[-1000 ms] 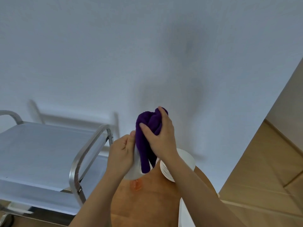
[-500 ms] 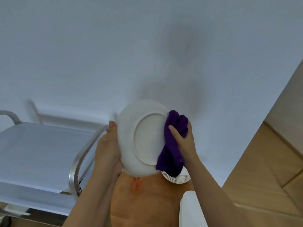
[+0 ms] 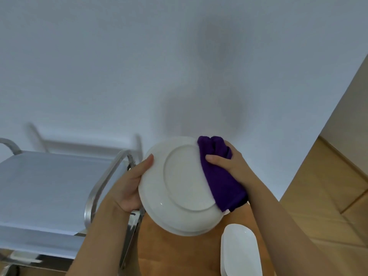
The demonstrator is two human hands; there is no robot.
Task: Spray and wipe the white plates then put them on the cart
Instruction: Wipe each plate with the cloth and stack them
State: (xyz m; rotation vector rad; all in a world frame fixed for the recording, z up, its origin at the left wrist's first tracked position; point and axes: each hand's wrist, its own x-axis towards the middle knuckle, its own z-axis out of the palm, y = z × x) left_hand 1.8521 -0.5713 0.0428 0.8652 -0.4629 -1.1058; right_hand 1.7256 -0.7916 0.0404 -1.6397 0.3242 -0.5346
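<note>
Plate (image 3: 184,188) now lower, left hand (image 3: 129,188) gripping its rim, right hand (image 3: 229,166) clutching purple cloth (image 3: 221,176).

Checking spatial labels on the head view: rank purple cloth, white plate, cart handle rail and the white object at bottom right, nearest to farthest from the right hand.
1. purple cloth: gripped in the right hand.
2. white plate: just left of that hand, under the cloth.
3. white object: below, on the wooden surface.
4. cart handle rail: far left, beyond the left hand.
</note>
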